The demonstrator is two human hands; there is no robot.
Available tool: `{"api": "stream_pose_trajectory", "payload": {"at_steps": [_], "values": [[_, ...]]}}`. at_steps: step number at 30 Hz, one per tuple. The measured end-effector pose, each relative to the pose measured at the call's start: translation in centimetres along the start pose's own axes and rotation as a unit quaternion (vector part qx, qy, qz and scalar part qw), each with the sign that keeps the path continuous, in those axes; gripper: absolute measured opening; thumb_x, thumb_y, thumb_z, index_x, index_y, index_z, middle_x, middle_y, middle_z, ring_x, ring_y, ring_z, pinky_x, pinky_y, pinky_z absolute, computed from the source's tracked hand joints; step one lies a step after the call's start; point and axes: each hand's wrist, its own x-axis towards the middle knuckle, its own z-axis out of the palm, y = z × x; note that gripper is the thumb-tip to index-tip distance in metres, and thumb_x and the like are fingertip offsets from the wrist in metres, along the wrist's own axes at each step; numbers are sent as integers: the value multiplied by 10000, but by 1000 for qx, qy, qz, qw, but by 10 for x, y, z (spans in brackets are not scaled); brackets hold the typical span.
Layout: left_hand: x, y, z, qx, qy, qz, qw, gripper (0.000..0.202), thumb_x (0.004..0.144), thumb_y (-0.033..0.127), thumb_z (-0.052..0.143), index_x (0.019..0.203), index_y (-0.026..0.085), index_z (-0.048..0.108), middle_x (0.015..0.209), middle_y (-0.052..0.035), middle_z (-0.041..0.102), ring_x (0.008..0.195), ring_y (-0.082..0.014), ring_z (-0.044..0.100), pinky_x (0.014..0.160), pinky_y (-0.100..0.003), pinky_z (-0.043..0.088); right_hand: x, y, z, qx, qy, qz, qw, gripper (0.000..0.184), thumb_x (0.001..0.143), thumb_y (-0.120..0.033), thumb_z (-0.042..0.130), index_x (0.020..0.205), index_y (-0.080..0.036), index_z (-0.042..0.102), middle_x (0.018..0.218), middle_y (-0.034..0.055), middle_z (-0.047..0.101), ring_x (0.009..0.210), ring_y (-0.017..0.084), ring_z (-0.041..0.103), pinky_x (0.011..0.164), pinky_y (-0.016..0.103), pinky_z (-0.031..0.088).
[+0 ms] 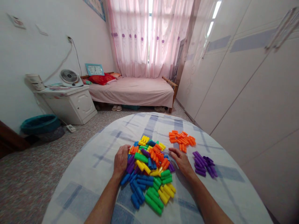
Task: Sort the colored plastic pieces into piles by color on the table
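A mixed pile of plastic tube-shaped building blocks (141, 157) in yellow, green, blue, purple and orange lies on the cloth in front of me. My left hand (121, 161) rests against the pile's left edge, its fingers stretched forward and holding nothing that I can see. On the other side my right hand (181, 161) is open, fingertips pointing in towards the pile. Beyond it lies a group of orange blocks (182, 139). To its right sits a group of purple blocks (204, 164). Blue, green and yellow blocks (166, 193) spread out between my forearms.
The blocks lie on a round table with a checked cloth (98, 183). Past it stands a bed (137, 88). A white cabinet (79, 105) carries a fan (69, 76); a bin (40, 124) stands at left. Wardrobe doors (254, 102) line the right side.
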Motion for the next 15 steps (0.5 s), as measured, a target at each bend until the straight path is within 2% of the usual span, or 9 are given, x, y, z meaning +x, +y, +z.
{"api": "stream_pose_trajectory", "payload": {"at_steps": [3,5,8,11,15], "values": [[0,0,0,15,2,2,1000,411,905,440,262,917,204,598,939,-59,633,908,-206,633,836,-370,501,-22,-4,-3,44,-27,10,999,363,799,-447,529,1018,-192,667,1047,73,689,995,238,626,900,391,474],[0,0,0,22,-1,10,1000,410,903,431,262,907,205,604,924,-56,634,895,-202,634,825,-362,504,-36,-6,-2,69,-47,22,996,393,801,-454,545,1086,-198,635,1075,78,670,992,238,624,864,385,497],[0,0,0,18,-1,13,1000,421,903,440,266,901,202,613,925,-59,639,900,-202,636,817,-353,508,-47,-8,2,57,-52,3,997,442,766,-418,608,1163,-223,586,1139,75,630,1006,231,613,844,372,511],[1,-2,1,5,-1,5,1000,451,907,475,264,916,195,617,942,-68,650,908,-206,636,824,-353,508,-48,-11,7,17,-42,-44,998,363,741,-356,636,1082,-231,618,1198,65,589,1085,223,569,920,367,471],[1,-6,1,-3,-2,2,1000,487,912,505,259,926,180,621,950,-82,661,915,-212,637,839,-360,503,-46,-15,7,17,-42,-49,998,195,766,-334,599,914,-214,644,1179,71,589,1062,219,577,896,356,480]]}}
